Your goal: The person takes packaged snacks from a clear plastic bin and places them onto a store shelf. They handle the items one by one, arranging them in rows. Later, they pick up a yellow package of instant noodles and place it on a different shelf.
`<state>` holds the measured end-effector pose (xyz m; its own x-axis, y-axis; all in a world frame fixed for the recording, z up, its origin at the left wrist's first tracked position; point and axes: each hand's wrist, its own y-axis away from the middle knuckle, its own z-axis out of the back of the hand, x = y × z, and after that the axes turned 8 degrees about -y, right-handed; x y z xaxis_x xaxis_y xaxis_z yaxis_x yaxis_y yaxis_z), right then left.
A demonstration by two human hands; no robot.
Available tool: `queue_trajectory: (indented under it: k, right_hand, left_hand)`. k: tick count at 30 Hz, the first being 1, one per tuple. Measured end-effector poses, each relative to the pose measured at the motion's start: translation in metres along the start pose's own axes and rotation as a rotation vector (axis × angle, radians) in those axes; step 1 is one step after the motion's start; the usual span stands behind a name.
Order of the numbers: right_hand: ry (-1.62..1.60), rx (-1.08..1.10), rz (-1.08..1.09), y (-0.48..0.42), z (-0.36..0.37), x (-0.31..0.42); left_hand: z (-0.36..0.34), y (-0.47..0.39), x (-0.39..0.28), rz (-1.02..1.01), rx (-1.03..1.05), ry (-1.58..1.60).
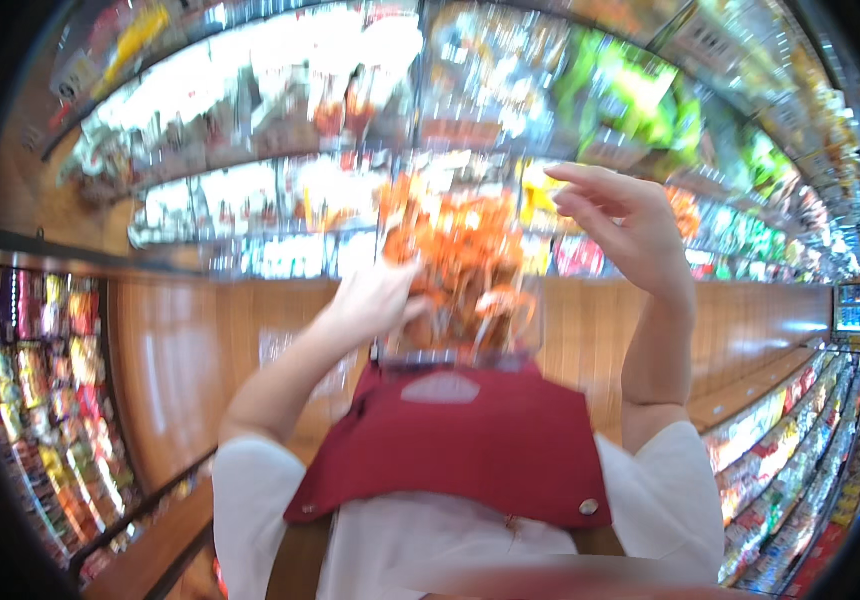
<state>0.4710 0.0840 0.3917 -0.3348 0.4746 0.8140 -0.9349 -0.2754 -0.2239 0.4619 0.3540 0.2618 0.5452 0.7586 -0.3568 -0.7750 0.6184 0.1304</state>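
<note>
In front of my chest is a clear plastic bin (531,341) heaped with orange-wrapped packets (467,232). My left hand (377,300) is at the bin's left side, its fingers curled by the packets. Blur hides whether those fingers grip a packet, hold the bin or only touch it. My right hand (621,217) is raised to the right of the heap, apart from it. Its fingers are bent with a gap from the thumb, and nothing shows between them.
Shelves ahead hold silvery-white packets (227,112) and green packets (632,97). More shelves of packaged goods stand at left (39,360) and right (782,450). Wooden flooring (174,352) lies below. I wear a dark red apron (460,450).
</note>
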Motion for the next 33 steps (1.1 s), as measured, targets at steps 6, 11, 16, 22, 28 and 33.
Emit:
queue_trajectory:
  k: [6,11,16,22,28,33]
  right_hand:
    - [0.196,-0.238,0.274,-0.121,0.098,0.088]
    - [0.735,0.217,-0.082,-0.221,0.109,0.106]
    - [0.874,0.417,-0.158,-0.256,0.078,0.071]
    - [-0.043,0.079,-0.025,-0.245,0.127,0.053]
    - [-0.699,-0.028,0.268,-0.208,0.125,0.054]
    - [-0.365,-0.201,0.355,-0.195,0.129,0.047]
  left_hand:
    - [0.041,0.018,-0.012,0.149,0.103,-0.152]
    - [0.016,0.007,-0.013,-0.162,0.032,-0.119]
    - [-0.007,0.006,-0.010,-0.136,-0.031,-0.207]
    - [-0.008,0.007,-0.001,-0.150,-0.012,-0.098]
    - [-0.005,0.004,-0.006,-0.149,0.021,-0.132]
    - [-0.002,0.000,-0.005,-0.179,0.016,-0.137]
